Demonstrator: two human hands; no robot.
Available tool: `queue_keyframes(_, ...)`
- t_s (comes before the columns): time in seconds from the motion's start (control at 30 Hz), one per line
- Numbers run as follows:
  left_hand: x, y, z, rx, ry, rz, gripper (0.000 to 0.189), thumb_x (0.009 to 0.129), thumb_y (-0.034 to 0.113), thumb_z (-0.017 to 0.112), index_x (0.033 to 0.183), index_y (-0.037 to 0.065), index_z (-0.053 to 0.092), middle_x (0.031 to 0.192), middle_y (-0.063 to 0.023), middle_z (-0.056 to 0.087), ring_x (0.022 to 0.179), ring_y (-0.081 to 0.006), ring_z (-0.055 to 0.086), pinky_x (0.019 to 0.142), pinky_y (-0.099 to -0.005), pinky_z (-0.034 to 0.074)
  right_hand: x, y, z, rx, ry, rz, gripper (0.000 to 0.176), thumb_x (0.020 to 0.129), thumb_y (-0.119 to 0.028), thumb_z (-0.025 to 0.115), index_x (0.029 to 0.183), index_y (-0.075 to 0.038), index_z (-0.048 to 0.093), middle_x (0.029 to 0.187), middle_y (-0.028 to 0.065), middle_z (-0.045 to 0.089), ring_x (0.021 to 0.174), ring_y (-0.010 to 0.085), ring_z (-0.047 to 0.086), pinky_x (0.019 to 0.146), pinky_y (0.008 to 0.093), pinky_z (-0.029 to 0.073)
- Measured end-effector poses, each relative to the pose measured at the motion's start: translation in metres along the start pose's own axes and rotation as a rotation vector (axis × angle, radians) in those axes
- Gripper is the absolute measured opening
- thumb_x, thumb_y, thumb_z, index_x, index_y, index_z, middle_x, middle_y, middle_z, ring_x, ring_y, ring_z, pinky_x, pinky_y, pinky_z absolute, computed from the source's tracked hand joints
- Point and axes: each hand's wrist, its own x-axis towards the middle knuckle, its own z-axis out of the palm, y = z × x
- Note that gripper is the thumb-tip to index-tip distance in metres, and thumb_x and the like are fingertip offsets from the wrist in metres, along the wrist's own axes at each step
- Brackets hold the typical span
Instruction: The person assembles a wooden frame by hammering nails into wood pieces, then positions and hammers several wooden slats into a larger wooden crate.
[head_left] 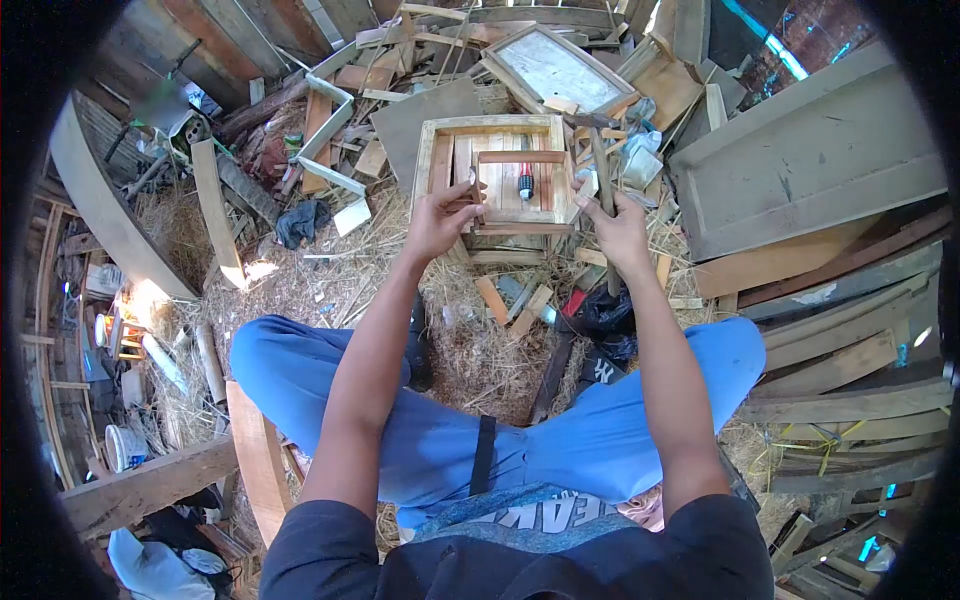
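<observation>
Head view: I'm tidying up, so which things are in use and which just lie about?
In use: wooden crate, left hand gripping it, long stick in right hand.
Lying about: framed panel, dark cloth, straw, grey board.

A rough carpentry workshop, open to daylight: we look down on a ground (300, 285) strewn with straw (470, 360); wood offcuts (350, 75) and split boards lie heaped on every side; a half-built slatted wooden frame (497, 205) sits among them, a red-handled tool (525, 182) resting on its slats; a framed panel (555, 70) and a broad grey slab (810, 160) lie in the scrap beyond; weathered planks (840, 370) stack up along the right edge; we note a white bucket (125, 447) at left.
</observation>
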Motion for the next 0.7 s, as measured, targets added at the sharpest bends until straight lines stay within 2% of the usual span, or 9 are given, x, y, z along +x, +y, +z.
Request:
queue_keyframes(0.07,0.003,-0.01,-0.002,-0.027,-0.023,0.008,0.036,0.092,0.006,0.075,0.126,-0.003,0.068,0.11,-0.0115,0.076,0.102,-0.0159,0.071,0.093,-0.032,0.057,-0.001,-0.005,-0.002,-0.06,-0.012,0.054,0.032,0.096,-0.018,0.075,0.123,-0.003,0.074,0.104,0.0068,0.077,0.095,0.0096,0.065,0.09,0.0293,0.051)
queue_keyframes(0.27,0.006,-0.001,-0.002,-0.106,-0.18,0.025,0.036,0.091,0.008,0.076,0.125,-0.002,0.069,0.111,-0.0127,0.076,0.101,-0.0176,0.071,0.092,-0.0334,0.056,0.011,0.022,-0.005,0.139,0.018,0.049,0.027,0.1,-0.02,0.07,0.121,-0.002,0.073,0.076,0.005,0.07,0.061,0.0113,0.063,0.058,0.0285,0.053)
queue_keyframes(0.33,0.006,0.015,-0.001,0.115,-0.186,0.228,0.035,0.093,0.013,0.074,0.125,0.001,0.07,0.112,-0.0109,0.076,0.104,-0.0191,0.07,0.096,-0.0368,0.055,0.02,0.037,-0.004,0.363,0.206,0.028,0.021,0.102,-0.021,0.067,0.108,-0.002,0.072,0.066,0.002,0.06,0.047,0.0113,0.054,0.045,0.028,0.046)
queue_keyframes(0.37,0.004,0.027,-0.002,0.112,-0.211,0.202,0.033,0.095,0.019,0.072,0.125,0.005,0.071,0.118,-0.0106,0.075,0.115,-0.0248,0.067,0.105,-0.0418,0.049,0.023,0.041,-0.009,0.368,0.216,-0.017,0.027,0.103,-0.024,0.066,0.09,0.0,0.066,0.068,0.0033,0.061,0.046,0.0119,0.052,0.045,0.0279,0.047)
queue_keyframes(0.4,0.005,0.028,-0.001,0.112,-0.207,0.202,0.033,0.095,0.019,0.072,0.125,0.005,0.071,0.118,-0.0106,0.075,0.115,-0.0248,0.067,0.105,-0.0418,0.049,0.022,0.035,-0.01,0.367,0.212,-0.018,0.027,0.103,-0.024,0.066,0.09,0.0,0.066,0.068,0.0033,0.061,0.046,0.0119,0.052,0.045,0.0279,0.047)
queue_keyframes(0.47,0.009,0.03,-0.001,0.323,-0.135,0.466,0.03,0.096,0.021,0.07,0.124,0.009,0.073,0.124,-0.0119,0.073,0.126,-0.0307,0.061,0.112,-0.0448,0.043,0.019,0.022,-0.016,0.49,0.245,0.074,0.029,0.104,-0.026,0.064,0.091,0.0,0.062,0.073,0.0053,0.064,0.046,0.0119,0.05,0.044,0.0278,0.045)
queue_keyframes(0.5,0.009,0.031,-0.002,0.306,-0.17,0.488,0.032,0.095,0.026,0.072,0.124,0.012,0.073,0.128,-0.0124,0.07,0.134,-0.0355,0.054,0.115,-0.0473,0.039,0.021,0.025,-0.015,0.486,0.286,0.125,0.027,0.105,-0.026,0.062,0.108,0.001,0.065,0.075,0.0049,0.064,0.048,0.0111,0.05,0.044,0.0271,0.045)
queue_keyframes(0.6,0.002,0.031,-0.002,0.42,-0.195,0.487,0.033,0.091,0.029,0.075,0.12,0.012,0.075,0.125,-0.0119,0.071,0.132,-0.0355,0.056,0.114,-0.0481,0.039,0.024,0.032,-0.016,0.536,0.294,0.114,0.026,0.105,-0.023,0.063,0.118,0.0,0.063,0.073,0.0025,0.06,0.049,0.01,0.048,0.042,0.0266,0.044)
queue_keyframes(0.7,0.004,0.036,-0.003,0.282,-0.313,0.412,0.034,0.085,0.033,0.081,0.111,0.01,0.078,0.12,-0.011,0.071,0.123,-0.0336,0.062,0.105,-0.0438,0.046,0.024,0.037,-0.013,0.53,0.383,0.192,0.022,0.104,-0.02,0.064,0.114,0.0,0.064,0.072,0.0019,0.058,0.049,0.0096,0.048,0.041,0.0263,0.042)
